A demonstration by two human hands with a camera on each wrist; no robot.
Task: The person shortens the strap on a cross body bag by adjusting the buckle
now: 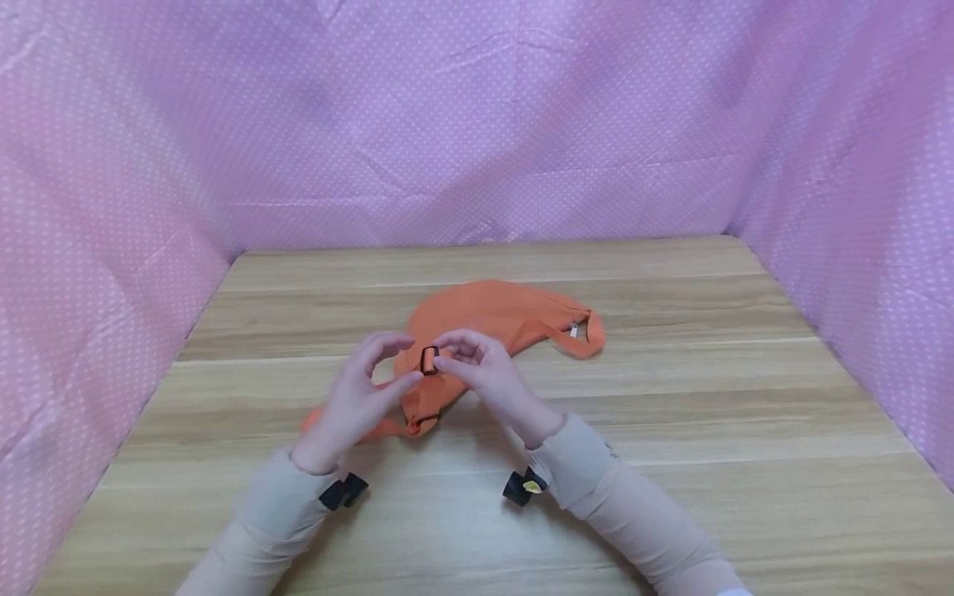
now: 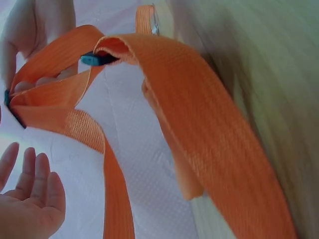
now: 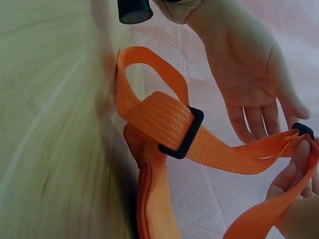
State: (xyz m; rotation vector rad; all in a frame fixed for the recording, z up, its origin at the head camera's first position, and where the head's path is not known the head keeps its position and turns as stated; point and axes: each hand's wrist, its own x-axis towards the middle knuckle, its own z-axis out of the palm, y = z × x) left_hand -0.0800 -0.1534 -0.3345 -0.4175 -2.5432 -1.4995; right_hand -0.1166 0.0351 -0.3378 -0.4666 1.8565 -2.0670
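Note:
An orange sling bag [image 1: 484, 310] lies on the table, its webbing strap [image 3: 229, 154] raised in loops. My right hand [image 1: 488, 368] pinches a black slider buckle [image 1: 429, 361] and the webbing at it, above the bag's left part. Across from it, my left hand [image 1: 361, 393] has its fingers spread, thumb tip close to the buckle; whether it touches cannot be told. In the left wrist view that left hand [image 2: 35, 199] shows relaxed fingers below the strap. A second black buckle [image 3: 183, 134] sits lower on the strap in the right wrist view.
A wooden table [image 1: 671, 430] carries the bag. Pink dotted cloth [image 1: 477, 124] hangs behind it and on both sides. A small zipper pull [image 1: 573, 329] shows at the bag's right end, beside a strap loop [image 1: 592, 335]. Dark wrist mounts [image 1: 343, 491] sit at both cuffs.

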